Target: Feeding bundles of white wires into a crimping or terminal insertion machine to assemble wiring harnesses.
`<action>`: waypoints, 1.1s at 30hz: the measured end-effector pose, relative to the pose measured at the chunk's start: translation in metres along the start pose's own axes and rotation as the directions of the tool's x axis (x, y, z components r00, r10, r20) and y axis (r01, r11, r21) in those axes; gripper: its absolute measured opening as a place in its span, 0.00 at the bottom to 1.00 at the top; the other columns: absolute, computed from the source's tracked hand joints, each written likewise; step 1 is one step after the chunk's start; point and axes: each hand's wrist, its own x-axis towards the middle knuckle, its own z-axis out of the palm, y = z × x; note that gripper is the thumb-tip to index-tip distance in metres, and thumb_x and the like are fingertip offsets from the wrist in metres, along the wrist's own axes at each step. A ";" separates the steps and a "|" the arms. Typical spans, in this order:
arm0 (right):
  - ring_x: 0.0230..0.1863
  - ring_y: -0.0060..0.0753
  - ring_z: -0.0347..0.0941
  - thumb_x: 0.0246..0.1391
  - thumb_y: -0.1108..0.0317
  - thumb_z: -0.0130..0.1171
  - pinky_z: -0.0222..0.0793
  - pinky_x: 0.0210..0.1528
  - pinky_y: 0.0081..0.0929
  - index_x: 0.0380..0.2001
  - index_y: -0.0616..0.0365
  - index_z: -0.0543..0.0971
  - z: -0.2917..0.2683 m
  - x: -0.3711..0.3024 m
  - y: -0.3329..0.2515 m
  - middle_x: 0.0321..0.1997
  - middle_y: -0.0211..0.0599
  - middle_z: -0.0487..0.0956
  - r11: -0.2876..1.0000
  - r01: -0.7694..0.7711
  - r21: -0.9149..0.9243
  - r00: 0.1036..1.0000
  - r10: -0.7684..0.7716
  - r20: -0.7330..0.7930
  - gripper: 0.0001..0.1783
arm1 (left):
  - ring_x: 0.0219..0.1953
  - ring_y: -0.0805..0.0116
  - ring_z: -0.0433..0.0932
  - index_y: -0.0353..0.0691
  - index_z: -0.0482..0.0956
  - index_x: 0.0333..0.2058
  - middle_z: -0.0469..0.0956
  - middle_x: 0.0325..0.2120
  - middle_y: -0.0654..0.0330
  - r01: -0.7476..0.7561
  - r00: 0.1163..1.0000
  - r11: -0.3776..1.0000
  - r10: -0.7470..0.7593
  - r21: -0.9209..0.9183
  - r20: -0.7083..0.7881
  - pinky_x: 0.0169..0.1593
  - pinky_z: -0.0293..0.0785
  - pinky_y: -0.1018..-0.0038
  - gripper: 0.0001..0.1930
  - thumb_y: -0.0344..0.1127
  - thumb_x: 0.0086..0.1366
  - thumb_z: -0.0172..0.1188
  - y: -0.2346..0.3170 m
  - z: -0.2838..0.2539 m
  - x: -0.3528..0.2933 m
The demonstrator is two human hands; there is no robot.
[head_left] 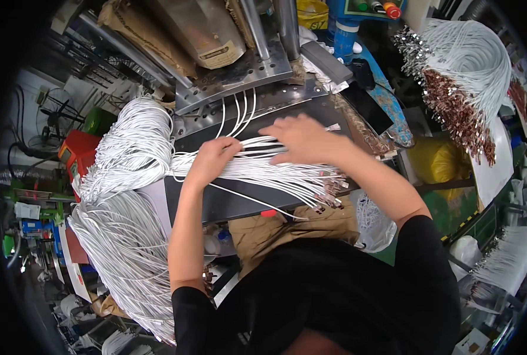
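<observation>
A bundle of white cables [263, 168] lies across the dark work surface in front of me, its copper-coloured ends fanned out to the right. My left hand [211, 158] is closed at the bundle's upper edge, thumb and fingers pinching some cables. Spread over the cables to the right is my right hand [302, 139], its fingers stretched out and touching the upper strands. One loose cable [245, 202] trails below the bundle. Just beyond my hands, a few white cables [237, 115] run under the perforated metal plate [234, 89] of a machine.
Large coils of white cable [130, 142] hang at the left, with more cable [124, 248] below. Another coil [470, 56] with copper ends sits at the far right. Metal posts [254, 26] rise ahead. A dark phone-like slab [367, 111] lies beyond my right forearm.
</observation>
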 end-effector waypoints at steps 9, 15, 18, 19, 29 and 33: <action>0.42 0.47 0.79 0.53 0.65 0.60 0.75 0.44 0.40 0.40 0.55 0.78 0.031 -0.001 0.004 0.37 0.42 0.81 0.995 0.092 0.025 0.961 -0.082 -0.263 0.12 | 0.28 0.70 0.75 0.31 0.81 0.35 0.79 0.25 0.56 -0.093 0.946 0.995 0.095 0.020 -0.310 0.37 0.72 0.73 0.13 0.37 0.68 0.58 0.009 0.025 0.009; 0.44 0.43 0.77 0.49 0.70 0.59 0.75 0.44 0.37 0.38 0.54 0.79 0.014 0.000 0.016 0.38 0.39 0.80 0.985 -0.099 -0.142 0.960 0.057 -0.275 0.11 | 0.26 0.74 0.74 0.33 0.82 0.40 0.78 0.24 0.60 0.166 0.964 0.986 -0.160 0.012 -0.214 0.31 0.69 0.76 0.15 0.40 0.72 0.55 0.063 -0.017 -0.013; 0.45 0.42 0.76 0.48 0.69 0.60 0.75 0.46 0.36 0.41 0.52 0.80 0.003 -0.015 -0.008 0.39 0.36 0.79 0.960 0.138 -0.242 0.961 -0.189 -0.200 0.15 | 0.22 0.78 0.68 0.36 0.80 0.43 0.74 0.23 0.66 0.265 0.943 0.728 -0.058 -0.632 0.329 0.26 0.62 0.79 0.15 0.42 0.74 0.52 0.057 0.042 -0.023; 0.45 0.42 0.76 0.48 0.69 0.60 0.75 0.46 0.36 0.41 0.52 0.80 0.004 -0.013 -0.005 0.39 0.36 0.79 0.959 0.144 -0.244 0.960 -0.195 -0.201 0.15 | 0.22 0.78 0.68 0.36 0.80 0.43 0.74 0.23 0.66 0.263 0.944 0.728 -0.059 -0.633 0.324 0.26 0.62 0.79 0.15 0.42 0.74 0.52 0.061 0.053 -0.024; 0.43 0.42 0.77 0.64 0.55 0.53 0.74 0.45 0.37 0.41 0.53 0.81 0.035 0.000 0.004 0.39 0.38 0.80 0.530 0.019 0.848 0.955 0.242 -0.173 0.15 | 0.21 0.83 0.61 0.36 0.77 0.48 0.70 0.23 0.69 0.222 0.975 0.613 -0.117 -0.758 0.191 0.24 0.55 0.86 0.15 0.43 0.74 0.52 0.046 0.095 0.018; 0.44 0.43 0.76 0.64 0.53 0.54 0.71 0.46 0.37 0.43 0.56 0.81 0.033 -0.015 0.039 0.42 0.41 0.81 0.893 -0.067 0.445 0.994 0.097 -0.044 0.18 | 0.23 0.81 0.66 0.36 0.76 0.49 0.75 0.27 0.67 0.230 0.968 0.414 -0.186 -0.880 0.166 0.26 0.61 0.84 0.16 0.43 0.74 0.54 0.037 0.061 0.033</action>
